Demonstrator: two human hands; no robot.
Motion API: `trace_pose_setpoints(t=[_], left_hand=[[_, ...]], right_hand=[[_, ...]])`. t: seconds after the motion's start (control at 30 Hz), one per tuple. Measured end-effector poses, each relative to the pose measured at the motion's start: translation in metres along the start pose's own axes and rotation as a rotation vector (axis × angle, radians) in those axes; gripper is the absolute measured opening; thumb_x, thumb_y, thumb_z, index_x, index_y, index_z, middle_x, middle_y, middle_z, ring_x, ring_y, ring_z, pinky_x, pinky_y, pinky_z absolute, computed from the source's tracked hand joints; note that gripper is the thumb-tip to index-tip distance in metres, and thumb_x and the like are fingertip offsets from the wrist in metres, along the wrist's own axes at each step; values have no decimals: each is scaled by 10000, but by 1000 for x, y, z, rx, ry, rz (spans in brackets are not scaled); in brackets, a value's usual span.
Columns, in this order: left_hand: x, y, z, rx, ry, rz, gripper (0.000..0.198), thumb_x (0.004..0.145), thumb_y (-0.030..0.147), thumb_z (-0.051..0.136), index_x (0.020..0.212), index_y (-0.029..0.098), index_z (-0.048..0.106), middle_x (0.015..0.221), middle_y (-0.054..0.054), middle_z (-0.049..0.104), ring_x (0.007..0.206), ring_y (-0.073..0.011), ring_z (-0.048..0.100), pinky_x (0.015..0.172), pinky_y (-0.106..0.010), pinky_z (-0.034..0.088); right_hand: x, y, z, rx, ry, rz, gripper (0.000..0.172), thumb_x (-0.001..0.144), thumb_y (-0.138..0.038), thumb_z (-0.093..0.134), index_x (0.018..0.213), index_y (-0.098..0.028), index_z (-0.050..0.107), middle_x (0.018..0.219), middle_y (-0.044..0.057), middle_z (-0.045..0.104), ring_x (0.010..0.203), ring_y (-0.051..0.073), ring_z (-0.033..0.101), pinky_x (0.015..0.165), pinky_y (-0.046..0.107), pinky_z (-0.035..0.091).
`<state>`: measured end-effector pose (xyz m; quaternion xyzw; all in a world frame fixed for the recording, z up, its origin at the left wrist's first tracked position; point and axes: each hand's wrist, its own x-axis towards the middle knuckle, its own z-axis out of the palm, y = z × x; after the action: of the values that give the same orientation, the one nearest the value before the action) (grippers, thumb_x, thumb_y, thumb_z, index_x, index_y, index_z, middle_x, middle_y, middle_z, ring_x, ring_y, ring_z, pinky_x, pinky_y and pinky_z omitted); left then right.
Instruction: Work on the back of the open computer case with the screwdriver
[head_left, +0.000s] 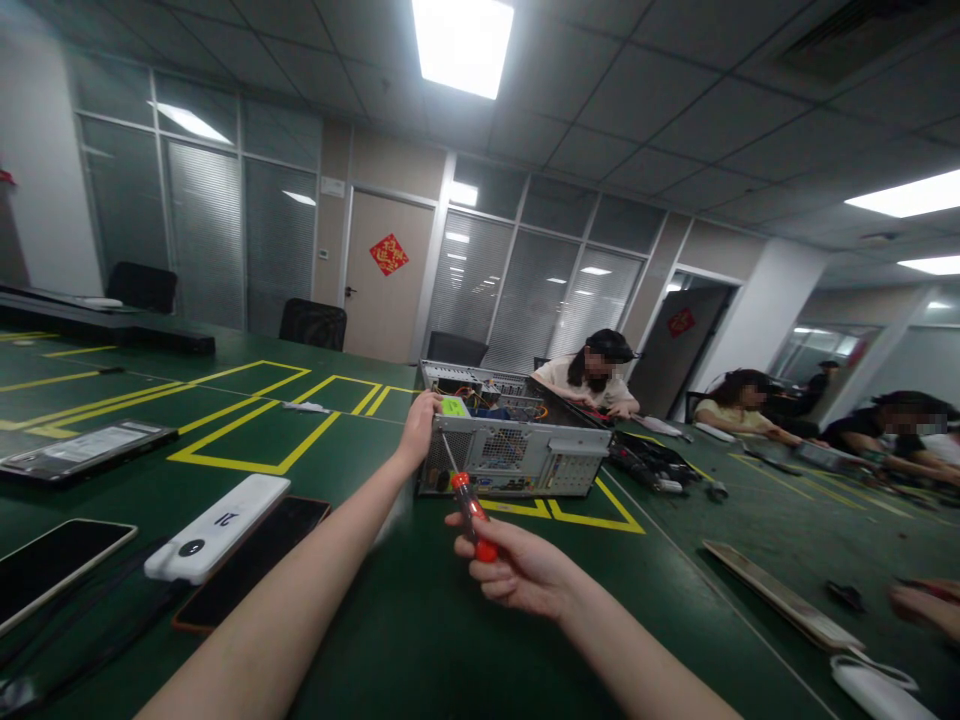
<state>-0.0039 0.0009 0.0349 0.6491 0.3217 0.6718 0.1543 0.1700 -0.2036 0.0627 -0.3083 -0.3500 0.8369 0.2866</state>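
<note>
An opened desktop computer case (517, 450) lies on its side on the green table, rear panel facing me. Cables and parts show inside it, along with a metal box bearing a bright green label (454, 406) at its left corner. My left hand (421, 428) grips the case at that left corner, its fingers curled over the top edge beside the label. In my right hand (514, 565) is a screwdriver (474, 515) with a red and dark handle. Its thin shaft points up at the left part of the rear panel; whether the tip touches a screw is too small to tell.
On the left lie a white power bank (217, 525), a dark phone (251, 560), another phone (60, 570) and a hard drive (86, 450). Yellow tape (225, 460) marks the table. A person (589, 375) sits behind the case; others work at right. A long strip (780, 595) lies right.
</note>
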Motion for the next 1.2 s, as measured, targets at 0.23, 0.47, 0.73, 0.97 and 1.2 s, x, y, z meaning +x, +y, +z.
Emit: trace_pose_setpoints(t=[0.23, 0.47, 0.73, 0.97, 1.2], left_hand=[[0, 0, 0, 8, -4, 10, 371, 953, 278, 246, 709, 228, 520, 1001, -42, 681, 1140, -186, 572, 1158, -388, 350], [0, -2, 1, 4, 9, 11, 370, 959, 287, 257, 719, 227, 532, 1033, -44, 677, 1162, -185, 561, 1163, -392, 346], [0, -1, 1, -6, 7, 8, 368, 956, 282, 253, 708, 222, 519, 1021, -49, 668, 1147, -181, 565, 1156, -366, 344], [1, -2, 0, 3, -1, -1, 368, 959, 279, 252, 713, 221, 518, 1031, -53, 668, 1175, -183, 551, 1159, -364, 342], [1, 0, 1, 0, 1, 9, 363, 957, 277, 249, 702, 220, 502, 1007, -41, 666, 1130, -179, 568, 1152, -366, 347]], right_hand=[[5, 5, 1, 51, -102, 25, 392, 752, -201, 692, 1099, -166, 512, 1008, 108, 675, 685, 120, 612, 578, 202, 390], [5, 7, 3, -51, -106, -72, 514, 796, -227, 731, 1230, -138, 471, 1112, 156, 669, 877, 176, 690, 716, 239, 472], [7, 5, -3, -31, 96, -125, 455, 669, -328, 857, 962, -102, 592, 738, -8, 605, 557, 46, 531, 519, 159, 388], [5, 2, 4, -63, 140, -42, 326, 762, -258, 780, 910, -160, 508, 756, -18, 619, 417, -19, 300, 395, 103, 130], [2, 4, 4, -8, 67, -18, 412, 773, -322, 748, 1072, -180, 502, 762, -10, 611, 465, 28, 423, 447, 143, 190]])
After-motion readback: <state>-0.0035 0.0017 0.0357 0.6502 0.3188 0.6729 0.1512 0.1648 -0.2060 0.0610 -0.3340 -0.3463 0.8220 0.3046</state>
